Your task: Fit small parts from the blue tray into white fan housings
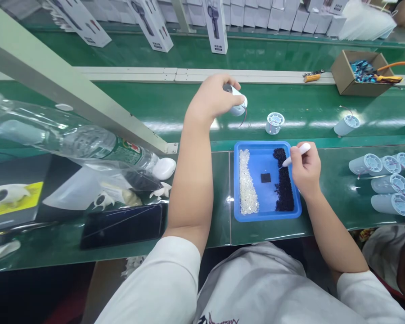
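My left hand point(217, 96) is closed around a white cylindrical part point(238, 102) with thin wires hanging from it, above the green bench. In my right hand point(305, 168) a white pen-like tool point(295, 154) is gripped, its tip at the black pieces point(285, 189) on the right side of a blue tray point(268, 218). White pieces point(248, 186) lie along the tray's left side, and a small black square point(265, 177) sits between the two piles. Just behind the tray stands a light-blue cylinder point(274, 123).
Several light-blue cylinders point(391, 184) lie at the right, near a person's sleeve point(388, 252). A cardboard box point(357, 85) with tools is at the back right. At the left are a metal post point(70, 81), a plastic bottle point(87, 139) and a dark phone point(121, 226).
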`<state>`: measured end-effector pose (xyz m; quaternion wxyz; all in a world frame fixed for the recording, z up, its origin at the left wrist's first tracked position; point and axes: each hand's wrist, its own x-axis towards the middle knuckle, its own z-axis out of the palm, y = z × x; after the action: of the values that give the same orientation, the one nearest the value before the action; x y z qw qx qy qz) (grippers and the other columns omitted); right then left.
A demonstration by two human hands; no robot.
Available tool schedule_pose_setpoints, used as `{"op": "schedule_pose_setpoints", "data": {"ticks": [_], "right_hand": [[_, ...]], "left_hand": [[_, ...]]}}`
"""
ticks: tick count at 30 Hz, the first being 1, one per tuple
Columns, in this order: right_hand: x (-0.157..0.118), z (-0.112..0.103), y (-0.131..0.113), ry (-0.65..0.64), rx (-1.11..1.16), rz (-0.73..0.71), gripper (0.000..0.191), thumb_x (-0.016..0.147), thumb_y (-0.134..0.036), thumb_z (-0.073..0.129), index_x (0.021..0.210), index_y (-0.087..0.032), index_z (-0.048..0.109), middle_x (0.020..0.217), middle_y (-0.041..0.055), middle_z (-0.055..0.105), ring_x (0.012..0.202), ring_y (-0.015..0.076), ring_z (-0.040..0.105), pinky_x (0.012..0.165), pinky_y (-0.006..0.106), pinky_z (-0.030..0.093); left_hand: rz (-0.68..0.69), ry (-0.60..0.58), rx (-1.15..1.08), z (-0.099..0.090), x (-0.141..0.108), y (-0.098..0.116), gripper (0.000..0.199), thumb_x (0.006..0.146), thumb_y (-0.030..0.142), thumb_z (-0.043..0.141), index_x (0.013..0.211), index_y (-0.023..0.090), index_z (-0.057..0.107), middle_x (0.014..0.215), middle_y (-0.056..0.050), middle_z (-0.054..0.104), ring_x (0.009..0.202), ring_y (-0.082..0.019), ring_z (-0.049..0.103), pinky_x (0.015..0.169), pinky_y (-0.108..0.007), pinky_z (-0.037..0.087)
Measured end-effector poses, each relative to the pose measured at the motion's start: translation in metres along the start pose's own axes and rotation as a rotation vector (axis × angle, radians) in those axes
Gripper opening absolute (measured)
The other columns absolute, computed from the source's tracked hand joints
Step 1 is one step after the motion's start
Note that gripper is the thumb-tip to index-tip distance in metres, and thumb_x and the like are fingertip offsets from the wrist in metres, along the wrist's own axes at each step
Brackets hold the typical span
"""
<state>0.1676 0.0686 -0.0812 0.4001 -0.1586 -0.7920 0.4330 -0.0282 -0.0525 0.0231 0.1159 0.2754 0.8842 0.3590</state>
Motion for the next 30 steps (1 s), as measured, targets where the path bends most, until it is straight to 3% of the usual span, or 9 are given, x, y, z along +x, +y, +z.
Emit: {"op": "schedule_pose_setpoints", "data": {"ticks": [6,10,15,23,30], "right_hand": [[-0.001,0.0,0.002,-0.066,-0.054,0.007,0.027,0.092,-0.042,0.057,0.074,-0.024,0.046,0.061,-0.0054,0.049,0.053,0.0111,0.05,0.055,0.029,0.04],[-0.001,0.0,0.002,-0.09,0.006,0.015,0.024,0.093,-0.041,0.055,0.078,-0.023,0.049,0.063,-0.0056,0.05,0.055,0.0109,0.055,0.056,0.028,0.041],[-0.001,0.0,0.001,-0.094,0.046,0.018,0.024,0.093,-0.041,0.057,0.079,-0.023,0.049,0.06,-0.0075,0.047,0.052,0.0089,0.052,0.056,0.026,0.041],[-0.001,0.003,0.003,-0.101,-0.013,-0.037,0.019,0.092,-0.032,0.058,0.078,-0.022,0.051,0.063,-0.0058,0.049,0.054,0.009,0.047,0.055,0.025,0.038],[-0.002,0.003,-0.001,-0.14,-0.079,-0.156,0.016,0.091,-0.027,0.056,0.076,-0.022,0.052,0.066,-0.0038,0.052,0.057,0.0106,0.047,0.056,0.026,0.04]], "left_hand": [[0.029,0.039,-0.083,0.003,0.003,0.001,0.024,0.083,0.03,0.06,0.108,0.029,0.06,0.11,0.002,0.068,0.11,-0.021,0.06,0.095,-0.036,0.05],[0.045,0.048,-0.385,0.004,0.007,0.002,0.019,0.084,0.02,0.06,0.103,0.021,0.059,0.106,-0.001,0.066,0.106,-0.018,0.063,0.087,-0.03,0.052],[-0.02,0.066,-0.713,0.005,0.007,0.007,0.007,0.089,0.024,0.053,0.095,0.027,0.054,0.096,0.001,0.068,0.105,-0.017,0.063,0.08,-0.027,0.053],[-0.022,0.036,-1.24,0.007,0.014,0.006,0.019,0.091,0.026,0.045,0.074,0.026,0.054,0.089,-0.001,0.067,0.083,-0.016,0.066,0.063,-0.028,0.056],[0.029,-0.015,-1.318,0.008,0.014,0.009,0.026,0.094,0.028,0.047,0.072,0.021,0.057,0.079,-0.001,0.059,0.069,-0.01,0.06,0.055,-0.022,0.051]]}}
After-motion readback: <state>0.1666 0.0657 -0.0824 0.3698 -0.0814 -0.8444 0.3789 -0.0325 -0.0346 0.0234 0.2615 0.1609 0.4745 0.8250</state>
